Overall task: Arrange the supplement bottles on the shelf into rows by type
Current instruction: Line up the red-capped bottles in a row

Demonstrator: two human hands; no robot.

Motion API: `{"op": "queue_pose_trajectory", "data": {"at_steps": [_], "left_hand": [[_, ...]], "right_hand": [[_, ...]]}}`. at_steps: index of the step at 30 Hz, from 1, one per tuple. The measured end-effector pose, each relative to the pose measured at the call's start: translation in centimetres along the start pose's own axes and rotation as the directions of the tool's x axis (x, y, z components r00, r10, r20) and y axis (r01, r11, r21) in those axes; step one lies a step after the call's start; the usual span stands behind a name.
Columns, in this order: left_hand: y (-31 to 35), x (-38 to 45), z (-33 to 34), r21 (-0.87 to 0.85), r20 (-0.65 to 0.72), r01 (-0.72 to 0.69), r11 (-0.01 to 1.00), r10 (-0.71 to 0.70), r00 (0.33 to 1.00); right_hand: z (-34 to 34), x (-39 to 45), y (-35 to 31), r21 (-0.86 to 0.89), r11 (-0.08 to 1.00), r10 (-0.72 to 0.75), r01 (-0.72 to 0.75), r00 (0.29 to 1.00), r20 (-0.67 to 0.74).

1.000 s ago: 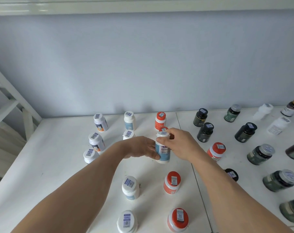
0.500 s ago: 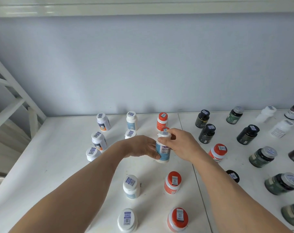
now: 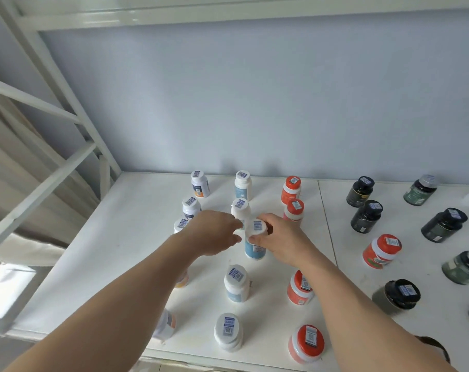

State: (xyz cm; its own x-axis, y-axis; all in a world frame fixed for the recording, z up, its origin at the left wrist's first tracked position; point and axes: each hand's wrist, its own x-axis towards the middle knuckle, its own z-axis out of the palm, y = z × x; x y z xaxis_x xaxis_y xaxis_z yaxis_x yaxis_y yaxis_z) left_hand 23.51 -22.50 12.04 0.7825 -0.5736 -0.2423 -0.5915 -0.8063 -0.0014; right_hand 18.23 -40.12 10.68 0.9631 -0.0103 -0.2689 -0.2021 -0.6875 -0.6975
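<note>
A white-capped bottle with a blue label (image 3: 255,249) stands on the white shelf (image 3: 136,237), just right of the column of blue-label bottles (image 3: 242,185). My right hand (image 3: 280,241) pinches its cap from the right. Just left of that bottle my left hand (image 3: 214,232) hovers with loosely curled fingers, holding nothing. White bottles with orange labels (image 3: 199,183) form the left column, partly hidden by my left arm. Orange-capped bottles (image 3: 291,189) form the column to the right.
One more orange-capped bottle (image 3: 381,251) stands on the right shelf panel among several dark bottles (image 3: 360,190). A blue-grey wall closes the back. The white shelf frame (image 3: 66,108) rises at the left.
My left hand has let go of the blue-label bottle's body and drawn slightly left. My right hand still holds the cap. The view has shifted left.
</note>
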Motion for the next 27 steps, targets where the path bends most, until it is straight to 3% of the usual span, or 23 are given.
{"op": "queue_pose_trajectory", "data": {"at_steps": [6,19,27], "left_hand": [[-2.5,-0.8,1.0,0.066,-0.113,-0.079,0.995,0.086,0.99],[-5.5,-1.2,2.1,-0.014,-0.128,-0.152,0.988,0.149,0.981],[-6.0,-0.4,0.0,0.007,-0.207,-0.163,0.987,0.161,0.965]], "right_hand": [[2.2,0.1,-1.2,0.03,0.999,0.019,-0.018,0.999,-0.044],[5.9,0.5,-3.0,0.039,0.995,0.099,-0.095,0.988,-0.122],[5.3,0.5,-2.7,0.059,0.993,0.107,-0.102,0.991,-0.075]]}}
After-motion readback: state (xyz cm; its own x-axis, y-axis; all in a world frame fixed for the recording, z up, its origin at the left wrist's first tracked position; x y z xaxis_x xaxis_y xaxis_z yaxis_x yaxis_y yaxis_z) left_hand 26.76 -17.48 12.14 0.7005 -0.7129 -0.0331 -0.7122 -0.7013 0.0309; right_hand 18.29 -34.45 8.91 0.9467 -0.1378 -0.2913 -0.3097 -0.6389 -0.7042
